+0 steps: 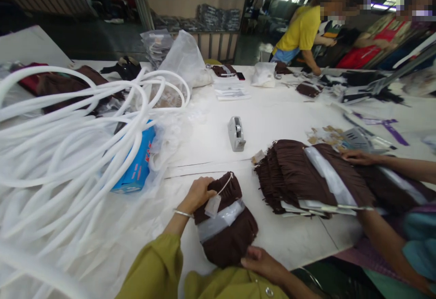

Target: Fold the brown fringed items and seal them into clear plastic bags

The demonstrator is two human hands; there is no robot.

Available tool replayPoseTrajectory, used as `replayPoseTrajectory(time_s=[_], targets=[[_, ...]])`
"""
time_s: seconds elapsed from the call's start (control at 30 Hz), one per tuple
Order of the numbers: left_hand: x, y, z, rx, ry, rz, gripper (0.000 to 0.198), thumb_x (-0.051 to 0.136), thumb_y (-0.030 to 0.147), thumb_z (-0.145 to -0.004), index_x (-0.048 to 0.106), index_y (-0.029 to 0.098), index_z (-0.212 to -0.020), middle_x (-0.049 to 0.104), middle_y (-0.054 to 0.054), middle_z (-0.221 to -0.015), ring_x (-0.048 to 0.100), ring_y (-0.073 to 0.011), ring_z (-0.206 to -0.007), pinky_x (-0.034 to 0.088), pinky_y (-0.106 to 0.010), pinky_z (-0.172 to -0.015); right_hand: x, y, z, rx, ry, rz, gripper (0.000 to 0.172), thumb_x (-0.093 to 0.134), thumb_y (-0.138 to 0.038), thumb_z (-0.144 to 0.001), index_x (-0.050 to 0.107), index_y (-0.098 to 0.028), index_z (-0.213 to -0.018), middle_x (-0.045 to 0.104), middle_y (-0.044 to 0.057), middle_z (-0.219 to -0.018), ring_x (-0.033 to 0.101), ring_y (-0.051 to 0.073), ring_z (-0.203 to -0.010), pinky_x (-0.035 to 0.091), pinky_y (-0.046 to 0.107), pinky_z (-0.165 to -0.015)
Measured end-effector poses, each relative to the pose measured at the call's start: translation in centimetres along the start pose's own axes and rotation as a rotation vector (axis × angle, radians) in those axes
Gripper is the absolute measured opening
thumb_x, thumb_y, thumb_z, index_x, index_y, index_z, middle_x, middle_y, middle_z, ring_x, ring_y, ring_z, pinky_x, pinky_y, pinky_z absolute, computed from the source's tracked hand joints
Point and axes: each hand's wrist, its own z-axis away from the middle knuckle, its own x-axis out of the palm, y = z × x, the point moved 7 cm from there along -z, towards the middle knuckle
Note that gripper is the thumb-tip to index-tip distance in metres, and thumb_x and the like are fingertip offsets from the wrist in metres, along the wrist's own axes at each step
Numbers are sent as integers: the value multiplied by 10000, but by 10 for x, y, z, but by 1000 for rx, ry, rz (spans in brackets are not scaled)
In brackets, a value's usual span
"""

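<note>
A dark brown folded garment [235, 235] lies on the white table in front of me, with a pale translucent band across its middle. A small tag [213, 206] hangs on a white string over its upper part. My left hand [200, 193] is closed on the garment's upper left edge, thumb on top. At the lower right edge, my right hand [260, 260] has its fingers curled against the cloth. A grey tape dispenser [235, 133] stands beyond the garment. To the right is a thick stack of similar brown garments [289, 167].
Coils of thick white tubing [136, 154] and a blue box [136, 167] fill the left side. On the right, a co-worker's hand [357, 157] rests on the banded garments. Another person in a yellow shirt [299, 29] leans over the far end of the table [272, 108].
</note>
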Motion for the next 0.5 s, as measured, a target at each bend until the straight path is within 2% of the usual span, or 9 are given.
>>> replayPoseTrajectory(time_s=[0.07, 0.13, 0.23, 0.33, 0.4, 0.5], targets=[[2, 14, -16, 67, 6, -73, 427, 725, 118, -645, 690, 242, -1052, 666, -50, -1060, 579, -267, -1054, 397, -422, -1014, 1, -1, 5, -12, -48, 132, 406, 750, -536, -633, 703, -153, -759, 678, 28, -718, 612, 183, -693, 448, 294, -691], [7, 20, -19, 98, 29, -111, 476, 703, 72, -664, 671, 244, -1106, 644, -60, -1128, 564, -262, -1085, 396, -427, -1021, -11, -19, 8, -42, 33, 133, 381, 706, -495, -651, 711, -148, -809, 671, 28, -703, 596, 175, -651, 437, 279, -633], [11, 16, -4, 90, 117, -120, 380, 652, 74, -723, 666, 223, -1072, 634, -70, -1126, 541, -270, -1111, 404, -449, -1022, -39, -75, 8, -190, 267, 225, 401, 589, -514, -711, 686, -146, -838, 647, 34, -660, 587, 184, -591, 430, 270, -546], [12, 3, 25, 32, 271, -74, 304, 582, 176, -820, 628, 219, -1117, 586, -85, -1203, 492, -277, -1176, 372, -486, -1073, -54, -138, 5, -376, 456, 400, 344, 507, -459, -819, 682, -163, -813, 661, 51, -711, 619, 207, -690, 473, 290, -625], [14, -11, 46, -36, 372, -14, 303, 542, 271, -853, 591, 211, -1146, 564, -96, -1207, 480, -281, -1190, 366, -502, -1088, -48, -170, -4, -459, 487, 482, 281, 504, -395, -877, 691, -185, -860, 688, 53, -827, 632, 210, -791, 487, 295, -713], [23, -42, 77, -206, 475, 111, 436, 536, 453, -822, 530, 177, -1159, 554, -131, -1194, 522, -309, -1145, 452, -525, -1001, -18, -204, -25, -584, 442, 679, 160, 553, -285, -912, 696, -214, -914, 682, 38, -927, 620, 200, -884, 483, 291, -811]])
